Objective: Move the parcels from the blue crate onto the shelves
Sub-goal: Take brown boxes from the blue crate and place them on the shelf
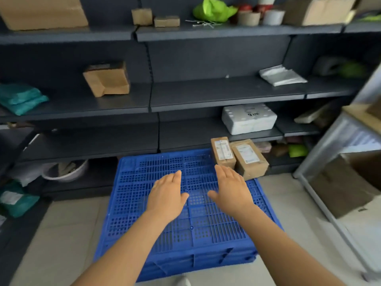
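1. Both forearms reach in from the bottom edge, bare, stretched out over the blue crate (144, 203).
2. My left hand (167, 195) is flat, palm down, fingers straight and together, thumb out to the side; it holds nothing. I cannot tell whether it touches the crate's grid or hovers just above it.
3. My right hand (231, 188) is spread the same way, fingers straight, thumb angled inward, nothing in it. Its fingertips point at the two parcels and sit just beside them.
4. That crate lies on the pale floor against the foot of the shelves (206, 93), its perforated blue surface facing up.
5. Two brown parcels remain at the crate's far right corner: the left parcel (223, 153) and the right parcel (250, 159), side by side and touching, each with a white label on top.
6. On the dark shelves I see a white foam box (249, 118) on the low right shelf, directly above the parcels.
7. A brown paper bag (107, 79) lies on the middle shelf to the left, with a white plastic mailer (282, 75) well apart on the right.
8. Teal bags (20, 98) sit at the far left of that shelf.
9. Up top there is a green bag (212, 9) beside rolls of tape (249, 17).
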{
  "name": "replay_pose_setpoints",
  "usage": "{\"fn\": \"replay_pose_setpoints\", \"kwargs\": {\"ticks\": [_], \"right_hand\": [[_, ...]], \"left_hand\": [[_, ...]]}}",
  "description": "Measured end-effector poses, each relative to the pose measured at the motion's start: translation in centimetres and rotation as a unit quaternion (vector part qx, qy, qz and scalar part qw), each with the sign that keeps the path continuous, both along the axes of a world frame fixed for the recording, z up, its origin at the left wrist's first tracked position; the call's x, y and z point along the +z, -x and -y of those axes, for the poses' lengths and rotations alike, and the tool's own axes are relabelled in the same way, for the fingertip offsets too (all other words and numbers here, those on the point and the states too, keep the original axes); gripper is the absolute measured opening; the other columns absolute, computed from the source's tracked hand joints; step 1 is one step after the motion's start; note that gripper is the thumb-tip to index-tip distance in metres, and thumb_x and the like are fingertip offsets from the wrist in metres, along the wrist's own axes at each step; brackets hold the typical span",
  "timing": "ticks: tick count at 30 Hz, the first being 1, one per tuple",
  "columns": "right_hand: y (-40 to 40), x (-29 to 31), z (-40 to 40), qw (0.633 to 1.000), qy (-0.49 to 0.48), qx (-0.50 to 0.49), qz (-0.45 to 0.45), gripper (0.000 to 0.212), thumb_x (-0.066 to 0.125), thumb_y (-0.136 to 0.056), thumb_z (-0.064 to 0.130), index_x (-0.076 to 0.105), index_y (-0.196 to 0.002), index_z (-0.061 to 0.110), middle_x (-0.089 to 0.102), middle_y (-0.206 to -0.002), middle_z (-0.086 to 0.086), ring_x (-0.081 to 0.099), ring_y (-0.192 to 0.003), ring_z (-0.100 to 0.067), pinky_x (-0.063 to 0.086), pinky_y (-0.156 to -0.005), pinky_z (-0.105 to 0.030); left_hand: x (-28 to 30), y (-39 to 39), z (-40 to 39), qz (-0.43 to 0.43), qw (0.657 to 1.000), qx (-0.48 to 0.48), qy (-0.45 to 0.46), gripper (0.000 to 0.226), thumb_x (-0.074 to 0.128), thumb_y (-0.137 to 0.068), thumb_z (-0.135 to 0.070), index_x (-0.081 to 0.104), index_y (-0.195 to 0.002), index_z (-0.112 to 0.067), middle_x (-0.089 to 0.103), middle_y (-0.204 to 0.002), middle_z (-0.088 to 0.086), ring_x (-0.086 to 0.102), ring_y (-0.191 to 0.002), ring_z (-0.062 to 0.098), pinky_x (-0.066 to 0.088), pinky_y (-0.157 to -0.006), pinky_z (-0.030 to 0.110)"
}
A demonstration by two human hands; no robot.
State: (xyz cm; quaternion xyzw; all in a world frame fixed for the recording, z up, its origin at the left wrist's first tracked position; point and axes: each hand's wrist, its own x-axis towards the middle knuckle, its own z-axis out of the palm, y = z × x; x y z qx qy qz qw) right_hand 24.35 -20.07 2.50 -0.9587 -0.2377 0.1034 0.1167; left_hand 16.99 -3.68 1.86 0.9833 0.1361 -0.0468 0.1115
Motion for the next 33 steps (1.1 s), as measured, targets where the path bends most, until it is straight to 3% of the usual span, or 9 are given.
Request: {"fn": "replay_pose_setpoints", "kwargs": {"ticks": [16,26,33], "right_hand": [[-13.4,-5.6,3.7,0.976,-0.016,-0.208,-0.067,0.077,0.064,-0.088,0.037,0.02,-0.149,0.019,0.03,-0.153,0.0,0.029,-0.139,-0.022,0.026,-0.113,-0.037],[-23.4,-13.1,8.4,0.939,-0.065,-0.303,-0.146,0.094,0.068,-0.086,0.035,0.007,-0.154,0.015,0.026,-0.156,-0.008,0.031,-0.139,-0.029,0.035,-0.11,-0.044],[-30.1,-19.1,11.4,0.942,-0.07,-0.275,-0.176,0.089,0.071,-0.082,0.032,0.016,-0.15,0.013,0.031,-0.151,-0.008,0.033,-0.137,-0.029,0.033,-0.111,-0.046]], "left_hand": [[-6.8,-18.6,1.5,-0.071,0.99,-0.094,0.076,0.072,0.043,-0.099,-0.044,0.006,-0.154,-0.015,0.023,-0.158,0.005,0.026,-0.143,0.024,0.024,-0.116,0.038],[-11.9,-26.4,3.2,-0.129,0.97,-0.038,0.202,0.076,0.045,-0.098,-0.044,0.003,-0.155,-0.015,0.014,-0.161,0.004,0.019,-0.146,0.022,0.025,-0.113,0.038],[-16.4,-31.5,5.1,-0.159,0.956,0.066,0.238,0.079,0.045,-0.098,-0.046,-0.002,-0.154,-0.015,0.012,-0.161,0.006,0.02,-0.146,0.024,0.025,-0.113,0.039]]}}
